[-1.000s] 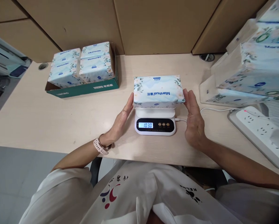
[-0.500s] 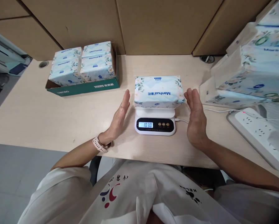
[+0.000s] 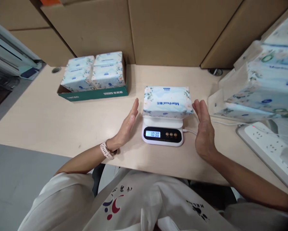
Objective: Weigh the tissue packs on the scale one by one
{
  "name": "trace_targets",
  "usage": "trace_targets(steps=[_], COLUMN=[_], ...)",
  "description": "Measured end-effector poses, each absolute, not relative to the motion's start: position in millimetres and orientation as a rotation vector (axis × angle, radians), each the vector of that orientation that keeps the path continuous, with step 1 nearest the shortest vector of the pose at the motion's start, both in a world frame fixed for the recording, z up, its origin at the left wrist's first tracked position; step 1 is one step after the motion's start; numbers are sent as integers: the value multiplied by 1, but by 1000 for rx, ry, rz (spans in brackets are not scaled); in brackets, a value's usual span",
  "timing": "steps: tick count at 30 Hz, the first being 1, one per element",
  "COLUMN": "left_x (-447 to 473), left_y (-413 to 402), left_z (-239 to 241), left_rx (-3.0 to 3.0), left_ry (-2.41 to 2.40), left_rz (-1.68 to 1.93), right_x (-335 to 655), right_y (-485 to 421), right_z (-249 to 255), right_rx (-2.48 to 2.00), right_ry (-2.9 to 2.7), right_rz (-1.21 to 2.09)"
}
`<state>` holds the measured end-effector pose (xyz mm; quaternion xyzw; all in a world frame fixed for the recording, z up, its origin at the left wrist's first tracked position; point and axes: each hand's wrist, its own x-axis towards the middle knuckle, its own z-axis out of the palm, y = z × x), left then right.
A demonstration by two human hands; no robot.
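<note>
A pack of tissues (image 3: 167, 101) with a pale blue floral wrapper lies on a white digital scale (image 3: 147, 140), its print upside down to me. The lit display reads 103.0. My left hand (image 3: 126, 126) is held upright to the left of the pack, fingers stretched and a gap between them. On the other side my right hand (image 3: 205, 130) stands with fingers extended, close to the pack's right end; whether the fingertips touch it I cannot tell. Neither hand grips anything.
At the back left, a green box (image 3: 93, 95) holds several tissue packs. More packs (image 3: 261, 89) are stacked at the right, beside a white power strip (image 3: 266, 138). A white cable (image 3: 190, 131) runs from the scale. Large cardboard boxes (image 3: 165, 35) line the table's back edge.
The whole view has shifted slightly, so the table appears lower and further right. My hands keep nearly the same pose beside the pack, and the display still shows 103.0.
</note>
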<state>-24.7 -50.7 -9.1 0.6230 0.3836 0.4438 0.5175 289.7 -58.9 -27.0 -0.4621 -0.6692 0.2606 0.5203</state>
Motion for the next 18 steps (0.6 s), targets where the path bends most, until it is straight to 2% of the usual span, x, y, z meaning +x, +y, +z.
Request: trace_targets(steps=[4, 9, 13, 18], left_x=[-23, -8, -5, -44], left_y=[-38, -17, 3, 59], left_z=[-14, 11, 44, 88], left_rx=[1567, 1582, 1607, 1797], left_ry=[958, 842, 846, 836], left_rz=[1057, 977, 1077, 1342], right_x=[290, 275, 254, 198], right_y=[-54, -41, -11, 71], right_z=[-22, -11, 16, 70], right_rx=[-1227, -1486, -1329, -1030], right_ry=[-1534, -1558, -1581, -1686], right_rz=[710, 786, 747, 731])
